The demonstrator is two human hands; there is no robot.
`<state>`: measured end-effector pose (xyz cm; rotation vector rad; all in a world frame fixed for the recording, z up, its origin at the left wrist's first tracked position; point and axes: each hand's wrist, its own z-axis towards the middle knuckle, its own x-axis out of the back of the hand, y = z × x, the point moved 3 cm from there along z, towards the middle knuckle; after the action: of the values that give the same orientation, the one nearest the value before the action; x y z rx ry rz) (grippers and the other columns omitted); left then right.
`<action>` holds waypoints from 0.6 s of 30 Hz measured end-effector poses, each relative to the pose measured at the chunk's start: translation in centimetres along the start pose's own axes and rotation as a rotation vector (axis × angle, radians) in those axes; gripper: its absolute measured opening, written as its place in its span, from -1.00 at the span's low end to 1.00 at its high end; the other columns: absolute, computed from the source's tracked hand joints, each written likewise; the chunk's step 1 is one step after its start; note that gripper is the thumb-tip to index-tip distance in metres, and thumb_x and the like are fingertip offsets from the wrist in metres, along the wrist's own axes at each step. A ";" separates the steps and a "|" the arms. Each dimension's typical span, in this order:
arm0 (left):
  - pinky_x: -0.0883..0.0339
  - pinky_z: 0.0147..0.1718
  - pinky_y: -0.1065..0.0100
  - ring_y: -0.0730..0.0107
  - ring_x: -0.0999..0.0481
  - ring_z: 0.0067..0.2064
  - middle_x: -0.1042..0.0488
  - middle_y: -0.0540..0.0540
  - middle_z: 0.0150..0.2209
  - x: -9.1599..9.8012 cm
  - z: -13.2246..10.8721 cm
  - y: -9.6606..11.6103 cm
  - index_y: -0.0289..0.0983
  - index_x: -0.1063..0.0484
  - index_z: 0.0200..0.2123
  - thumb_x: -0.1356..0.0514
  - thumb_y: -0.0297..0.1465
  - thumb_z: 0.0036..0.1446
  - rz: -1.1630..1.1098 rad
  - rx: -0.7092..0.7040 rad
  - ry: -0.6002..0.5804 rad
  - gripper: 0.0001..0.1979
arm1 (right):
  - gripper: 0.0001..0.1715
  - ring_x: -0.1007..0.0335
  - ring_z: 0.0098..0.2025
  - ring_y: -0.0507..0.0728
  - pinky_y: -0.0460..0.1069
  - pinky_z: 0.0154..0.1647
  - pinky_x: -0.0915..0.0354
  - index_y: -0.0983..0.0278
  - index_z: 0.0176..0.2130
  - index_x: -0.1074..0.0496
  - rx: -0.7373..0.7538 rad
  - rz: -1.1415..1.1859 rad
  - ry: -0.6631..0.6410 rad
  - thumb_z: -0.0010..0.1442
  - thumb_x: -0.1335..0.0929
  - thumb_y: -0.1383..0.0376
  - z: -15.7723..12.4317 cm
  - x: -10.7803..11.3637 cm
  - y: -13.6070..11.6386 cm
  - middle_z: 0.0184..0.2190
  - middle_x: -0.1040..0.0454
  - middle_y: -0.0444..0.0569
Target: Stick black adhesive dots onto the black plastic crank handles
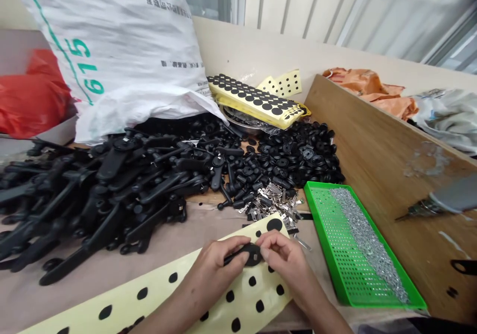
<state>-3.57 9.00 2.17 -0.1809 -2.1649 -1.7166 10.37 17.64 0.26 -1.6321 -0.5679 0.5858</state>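
Both of my hands meet over a pale yellow backing sheet [158, 282] dotted with black round stickers. In my left hand [218, 264] is a black plastic arm with a round disc end [254, 256], pinched between thumb and fingers. A small metal piece shows at the disc's middle. My right hand [285, 259] has its thumb and fingers closed at the disc's right edge. Whether a sticker lies between those fingertips is hidden. A large black round sticker [275, 224] sits on the sheet just beyond my hands.
Black plastic arms [112, 195] heap up at left, black round parts [294, 157] behind, small metal clips [274, 197] nearer. At right stands a green tray [326, 229] of small silvery pieces, beside a wooden board [372, 145] and power driver [428, 207]. A white sack [130, 41] stands behind.
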 end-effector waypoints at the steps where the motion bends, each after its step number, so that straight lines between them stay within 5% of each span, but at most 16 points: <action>1: -0.36 -0.17 0.38 0.24 -0.54 -0.18 -0.59 -0.02 -0.32 0.1 -0.1 0.0 -0.25 -0.51 -0.14 -0.09 -0.38 0.08 -0.008 0.012 0.017 -0.70 | -0.94 -0.34 -0.32 0.08 -0.06 -0.28 -0.24 0.28 -0.47 -0.46 -0.017 0.024 -0.018 0.02 -0.39 0.33 -0.2 0.0 0.1 -0.41 -0.43 -0.09; 10: -0.45 -0.24 0.38 0.26 -0.57 -0.22 -0.61 -0.04 -0.25 0.4 -1.3 -0.4 -0.25 -0.47 -0.09 -0.10 -0.33 0.10 0.008 -0.058 0.160 -0.69 | -0.77 -0.42 -0.29 0.06 -0.04 -0.20 -0.31 0.26 -0.26 -0.46 -0.102 0.300 -0.006 0.12 -0.40 0.16 -1.3 -0.6 0.1 -0.31 -0.50 -0.05; 15: -0.38 -0.10 0.41 0.28 -0.53 -0.09 -0.54 -0.07 -0.06 0.1 -2.9 0.0 -0.18 -0.41 0.00 -0.13 -0.34 0.14 0.096 -0.258 0.236 -0.66 | -0.72 -0.33 -0.51 -0.01 -0.14 -0.48 -0.28 0.22 -0.16 -0.39 0.019 -0.041 -0.063 0.23 -0.29 0.11 -1.5 -2.0 -0.3 -0.54 -0.36 -0.19; 18: -0.41 -0.17 0.41 0.29 -0.54 -0.17 -0.56 -0.07 -0.15 -0.3 -3.2 -0.2 -0.19 -0.39 0.03 -0.13 -0.30 0.16 -0.045 -0.188 0.193 -0.65 | -0.70 -0.40 -0.46 0.03 -0.13 -0.44 -0.33 0.18 -0.08 -0.37 0.267 -0.365 -0.012 0.33 -0.15 0.20 -2.3 -3.0 -0.5 -0.45 -0.47 -0.13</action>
<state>-2.68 5.91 2.45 -0.0141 -1.8846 -1.8790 9.60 14.08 1.23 -1.2362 -0.7427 0.3813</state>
